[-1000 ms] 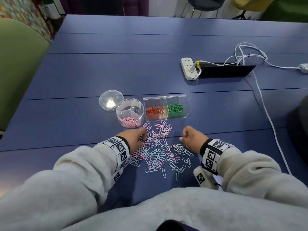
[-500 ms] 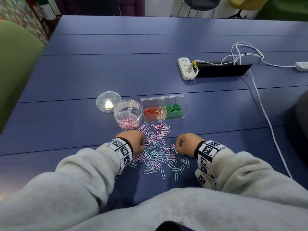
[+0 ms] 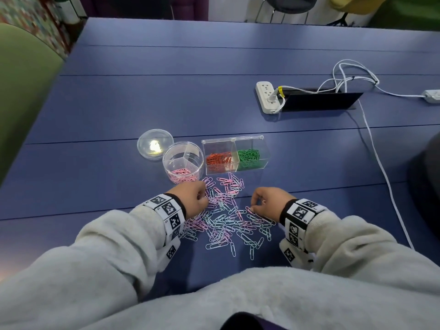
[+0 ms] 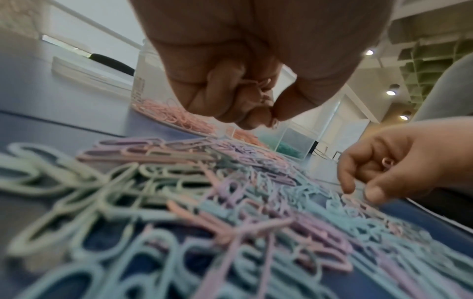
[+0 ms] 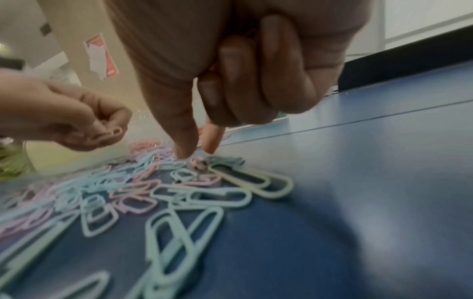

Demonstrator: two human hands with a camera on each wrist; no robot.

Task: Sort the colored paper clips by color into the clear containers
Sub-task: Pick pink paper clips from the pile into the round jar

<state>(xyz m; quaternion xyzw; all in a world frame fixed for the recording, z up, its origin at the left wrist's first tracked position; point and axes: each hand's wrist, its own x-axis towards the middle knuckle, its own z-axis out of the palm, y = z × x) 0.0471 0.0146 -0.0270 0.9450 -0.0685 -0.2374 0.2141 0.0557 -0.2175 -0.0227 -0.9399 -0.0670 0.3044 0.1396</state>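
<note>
A loose pile of pastel pink, blue and pale green paper clips (image 3: 228, 222) lies on the blue table. My left hand (image 3: 195, 198) hovers over the pile's left edge, fingers curled round a few pink clips (image 4: 258, 87). My right hand (image 3: 259, 206) is at the pile's right side. It keeps a pink clip (image 4: 386, 161) tucked under its curled fingers, while thumb and forefinger (image 5: 197, 151) touch a pink clip in the pile. Behind the pile stand a round clear tub (image 3: 183, 142) holding pink clips (image 3: 182, 175) and a clear two-part box (image 3: 219, 145) with orange clips (image 3: 219, 159) and green clips (image 3: 248, 156).
The tub's round lid (image 3: 155, 144) lies to its left. A white power strip (image 3: 267, 96), a black cable slot (image 3: 319, 101) and a white cable (image 3: 381, 167) occupy the far right. A green chair (image 3: 21, 79) stands at the table's left edge.
My right hand has shifted slightly left onto the pile and lowered its thumb and forefinger to the clips. My left hand has barely moved.
</note>
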